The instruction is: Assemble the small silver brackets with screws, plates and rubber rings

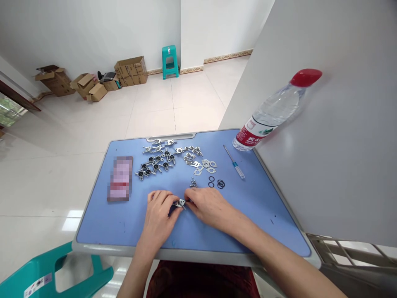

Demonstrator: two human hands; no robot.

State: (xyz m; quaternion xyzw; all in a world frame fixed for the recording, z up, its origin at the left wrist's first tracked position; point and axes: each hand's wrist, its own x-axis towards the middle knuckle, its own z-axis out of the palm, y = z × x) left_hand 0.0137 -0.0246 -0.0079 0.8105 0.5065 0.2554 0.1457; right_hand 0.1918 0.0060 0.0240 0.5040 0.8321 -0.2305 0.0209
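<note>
Near the front of the blue table, my left hand (pixel 159 213) pinches a small metal flanged fitting (pixel 179 203) between thumb and fingers. My right hand (pixel 206 205) is beside it with fingertips pressed together near the fitting's right side; what they hold is hidden. Just beyond the right hand lies a little pile of small steel screws or balls (pixel 193 182). Black rubber rings (pixel 221 184) rest to its right. Flat metal gasket-like plates (pixel 206 164) lie further back. Several fittings with black round centres (pixel 156 166) are grouped at left, with plain metal fittings (pixel 158 147) behind them.
A screwdriver (pixel 235 163) lies at the table's right, with a large water bottle (pixel 266 118) at the back right corner. A blurred rectangular object (pixel 120 179) lies at left. Teal stools (pixel 169 62) and cardboard boxes (pixel 130 71) stand on the floor. A grey panel (pixel 341 136) borders the right side.
</note>
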